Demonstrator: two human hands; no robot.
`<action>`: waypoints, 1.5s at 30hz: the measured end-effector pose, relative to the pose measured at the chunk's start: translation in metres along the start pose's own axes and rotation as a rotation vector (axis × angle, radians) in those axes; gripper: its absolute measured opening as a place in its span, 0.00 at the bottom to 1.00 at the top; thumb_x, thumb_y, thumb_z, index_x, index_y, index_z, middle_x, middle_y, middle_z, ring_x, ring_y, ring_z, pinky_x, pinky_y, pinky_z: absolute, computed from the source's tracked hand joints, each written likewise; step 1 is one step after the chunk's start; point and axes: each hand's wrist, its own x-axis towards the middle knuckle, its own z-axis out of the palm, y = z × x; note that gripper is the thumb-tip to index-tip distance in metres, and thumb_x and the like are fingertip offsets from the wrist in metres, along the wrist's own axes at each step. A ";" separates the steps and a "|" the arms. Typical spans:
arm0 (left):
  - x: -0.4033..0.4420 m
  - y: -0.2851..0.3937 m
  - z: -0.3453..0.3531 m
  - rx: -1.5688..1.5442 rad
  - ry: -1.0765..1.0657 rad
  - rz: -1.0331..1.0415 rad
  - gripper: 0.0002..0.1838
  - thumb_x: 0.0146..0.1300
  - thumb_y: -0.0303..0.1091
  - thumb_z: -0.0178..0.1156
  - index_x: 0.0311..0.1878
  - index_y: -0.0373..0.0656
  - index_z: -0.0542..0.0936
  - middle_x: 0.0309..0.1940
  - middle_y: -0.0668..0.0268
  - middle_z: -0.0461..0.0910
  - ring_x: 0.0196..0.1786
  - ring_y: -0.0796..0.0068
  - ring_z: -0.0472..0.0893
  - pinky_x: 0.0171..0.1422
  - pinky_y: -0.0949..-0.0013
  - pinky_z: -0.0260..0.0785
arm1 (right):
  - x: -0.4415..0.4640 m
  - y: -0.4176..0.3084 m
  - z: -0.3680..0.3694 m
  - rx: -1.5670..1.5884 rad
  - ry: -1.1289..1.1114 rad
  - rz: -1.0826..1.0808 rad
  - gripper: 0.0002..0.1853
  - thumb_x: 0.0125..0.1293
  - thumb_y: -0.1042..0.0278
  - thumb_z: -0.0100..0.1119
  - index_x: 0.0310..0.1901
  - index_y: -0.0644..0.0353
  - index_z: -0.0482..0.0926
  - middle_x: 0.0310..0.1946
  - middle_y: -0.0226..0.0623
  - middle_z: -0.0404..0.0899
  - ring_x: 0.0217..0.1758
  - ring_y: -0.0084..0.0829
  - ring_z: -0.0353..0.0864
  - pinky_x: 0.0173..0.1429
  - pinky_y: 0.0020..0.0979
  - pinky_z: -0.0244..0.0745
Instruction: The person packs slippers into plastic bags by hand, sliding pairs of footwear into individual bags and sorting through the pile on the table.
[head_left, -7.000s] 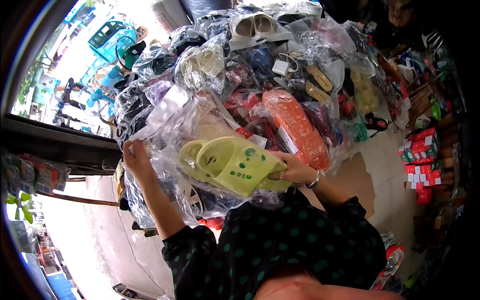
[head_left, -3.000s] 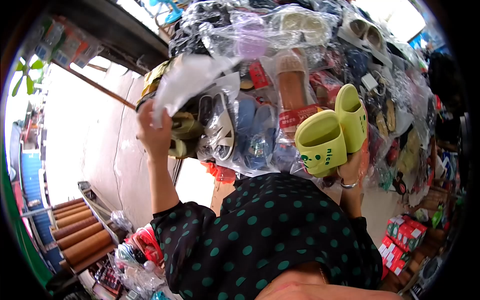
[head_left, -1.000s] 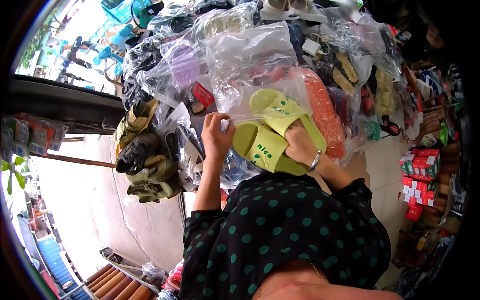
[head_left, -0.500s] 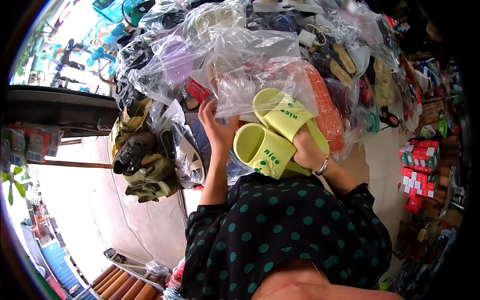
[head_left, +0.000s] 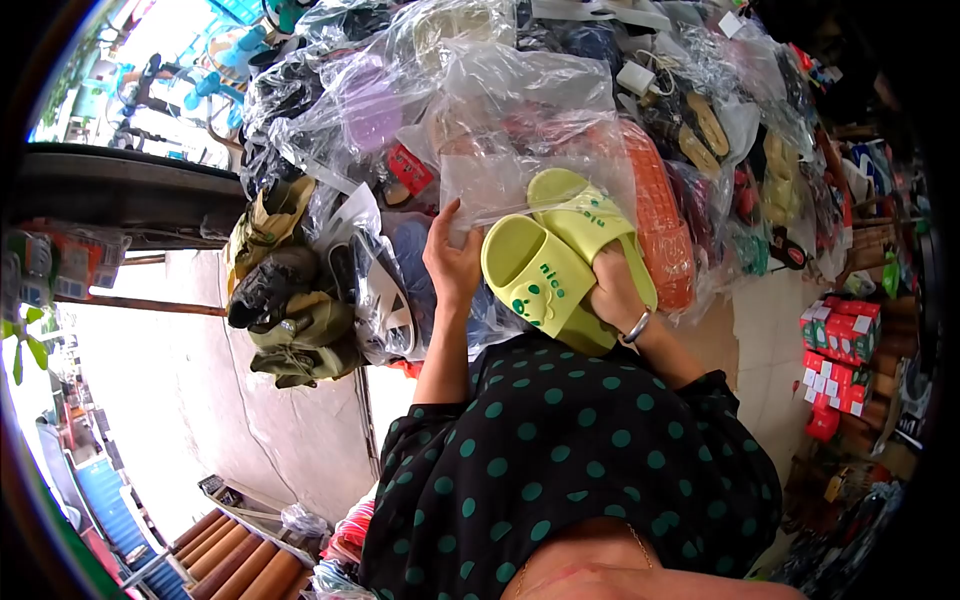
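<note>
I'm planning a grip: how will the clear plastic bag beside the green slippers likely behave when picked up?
The clear plastic bag will probably sag and fold, since its film is wrinkled. It is likely light for its size, as the see-through film looks thin. Its glossy surface may slip a little between fingers.

The green slides (head_left: 541, 272) are showing smooth, matt, rubbery plastic; the clear bag (head_left: 530, 120) is gleaming as glossy, crinkled film; the bracelet (head_left: 636, 327) is shining, apparently metal
</note>
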 end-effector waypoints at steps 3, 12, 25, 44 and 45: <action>-0.002 -0.002 -0.003 -0.024 -0.011 -0.049 0.23 0.53 0.23 0.62 0.55 0.38 0.75 0.44 0.54 0.81 0.45 0.69 0.80 0.50 0.70 0.71 | -0.002 0.003 0.001 -0.030 0.006 0.002 0.24 0.56 0.67 0.58 0.54 0.68 0.73 0.53 0.55 0.73 0.60 0.53 0.66 0.65 0.44 0.56; -0.003 -0.013 -0.010 -0.237 -0.025 -0.150 0.23 0.57 0.20 0.57 0.58 0.36 0.74 0.45 0.62 0.80 0.43 0.79 0.77 0.50 0.78 0.68 | -0.004 0.004 0.002 -0.043 0.032 -0.020 0.23 0.55 0.65 0.59 0.53 0.67 0.74 0.51 0.56 0.73 0.58 0.54 0.68 0.64 0.44 0.58; 0.018 0.013 -0.011 0.474 -0.053 0.425 0.06 0.49 0.27 0.66 0.31 0.41 0.79 0.31 0.62 0.78 0.43 0.64 0.77 0.54 0.61 0.65 | -0.014 -0.011 -0.002 -0.159 -0.092 0.034 0.28 0.48 0.73 0.58 0.55 0.71 0.71 0.52 0.59 0.71 0.60 0.59 0.63 0.67 0.46 0.54; -0.001 0.046 -0.003 0.482 -0.178 0.680 0.24 0.47 0.22 0.59 0.52 0.46 0.79 0.37 0.63 0.72 0.37 0.63 0.73 0.41 0.66 0.70 | -0.012 -0.004 -0.015 -0.370 0.016 0.040 0.13 0.45 0.74 0.59 0.36 0.69 0.76 0.33 0.50 0.76 0.41 0.48 0.76 0.44 0.42 0.72; -0.002 0.053 -0.004 0.502 -0.159 0.681 0.22 0.47 0.21 0.60 0.49 0.44 0.80 0.36 0.62 0.72 0.37 0.62 0.73 0.42 0.65 0.69 | -0.010 0.000 -0.012 -0.371 0.027 0.042 0.13 0.45 0.74 0.59 0.36 0.69 0.76 0.33 0.50 0.76 0.41 0.48 0.76 0.44 0.42 0.72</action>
